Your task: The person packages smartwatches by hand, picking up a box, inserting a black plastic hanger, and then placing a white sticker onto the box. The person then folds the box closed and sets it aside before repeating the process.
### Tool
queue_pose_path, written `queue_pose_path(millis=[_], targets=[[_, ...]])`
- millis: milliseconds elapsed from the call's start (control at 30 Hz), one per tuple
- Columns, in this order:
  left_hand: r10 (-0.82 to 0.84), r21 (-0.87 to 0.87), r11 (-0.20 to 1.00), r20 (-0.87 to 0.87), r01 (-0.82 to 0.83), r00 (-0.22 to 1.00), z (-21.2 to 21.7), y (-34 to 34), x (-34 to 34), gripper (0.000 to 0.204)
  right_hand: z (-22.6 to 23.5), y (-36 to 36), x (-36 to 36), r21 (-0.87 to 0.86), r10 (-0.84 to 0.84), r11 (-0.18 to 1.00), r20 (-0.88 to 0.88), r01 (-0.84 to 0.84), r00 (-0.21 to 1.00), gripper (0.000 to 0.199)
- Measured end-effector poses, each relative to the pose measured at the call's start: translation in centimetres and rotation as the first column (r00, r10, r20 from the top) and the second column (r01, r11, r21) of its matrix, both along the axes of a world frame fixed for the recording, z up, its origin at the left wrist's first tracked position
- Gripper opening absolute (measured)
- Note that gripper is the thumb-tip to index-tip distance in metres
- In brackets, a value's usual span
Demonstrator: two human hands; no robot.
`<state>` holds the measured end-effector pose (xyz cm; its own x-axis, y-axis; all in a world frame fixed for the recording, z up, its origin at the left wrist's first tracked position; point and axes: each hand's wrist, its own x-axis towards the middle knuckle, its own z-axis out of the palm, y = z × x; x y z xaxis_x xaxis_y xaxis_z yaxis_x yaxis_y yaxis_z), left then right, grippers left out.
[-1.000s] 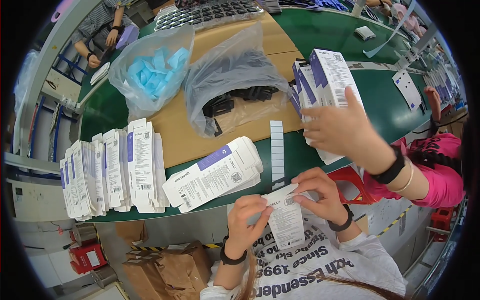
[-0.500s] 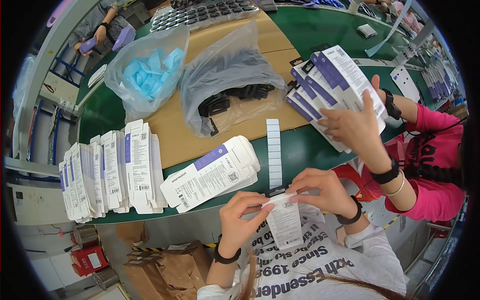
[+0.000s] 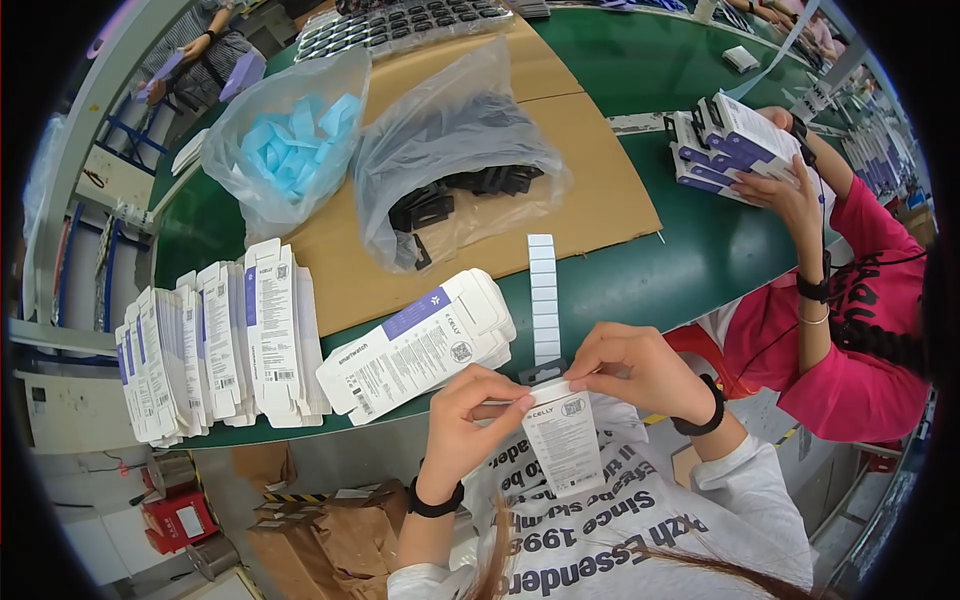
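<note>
A slim white carton [image 3: 562, 445] hangs upright in front of my chest, its printed back toward me. A black plastic hang tab [image 3: 543, 373] sticks out of its top edge. My left hand [image 3: 468, 425] pinches the top left corner between thumb and fingers. With thumb and fingertips, my right hand [image 3: 645, 375] grips the top right corner beside the tab. Just beyond the carton, a strip of pale blue labels [image 3: 543, 300] lies on the green table. Left of it rests a stack of flat white and purple cartons [image 3: 425, 340].
More flat cartons [image 3: 272, 340] stand in rows at the left. A plastic bag of black hang tabs [image 3: 465, 145] and a bag of light blue pieces [image 3: 300, 150] lie on cardboard [image 3: 600, 190]. At right, a co-worker in pink sleeves [image 3: 850, 390] holds several boxed cartons [image 3: 725, 150].
The co-worker's hands have gathered the boxed cartons and moved them right, away from the cardboard. My right hand has shifted slightly left and up; both my hands still pinch the carton's top.
</note>
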<state>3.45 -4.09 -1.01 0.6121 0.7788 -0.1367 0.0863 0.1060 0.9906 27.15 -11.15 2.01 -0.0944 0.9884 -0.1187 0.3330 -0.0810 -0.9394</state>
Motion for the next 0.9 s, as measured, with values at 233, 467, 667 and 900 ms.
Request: queue_pose_path(millis=[233,467,667,900], targets=[[-0.088,-0.05,0.995,0.052,0.091,0.995,-0.6,-0.8,-0.4,0.031,-0.4,-1.2,0.5,0.239,0.046,0.968,0.111,-0.071,0.993,0.019],[-0.231,0.216,0.946,-0.067,0.24,0.971,-0.7,-0.3,-0.8,0.033,-0.4,-2.3,0.3,0.163,0.076,0.982,0.105,-0.092,0.992,0.015],[0.087,0.043,0.995,0.102,-0.092,0.991,-1.4,-0.4,0.2,0.033,-0.6,-4.9,-3.5,0.174,-0.161,0.98,0.398,0.098,0.903,0.109],[0.05,0.562,0.816,-0.301,0.134,0.952,2.7,2.7,-0.6,0.084,-2.2,0.9,2.3,0.238,-0.43,0.902,0.411,0.36,0.804,0.111]])
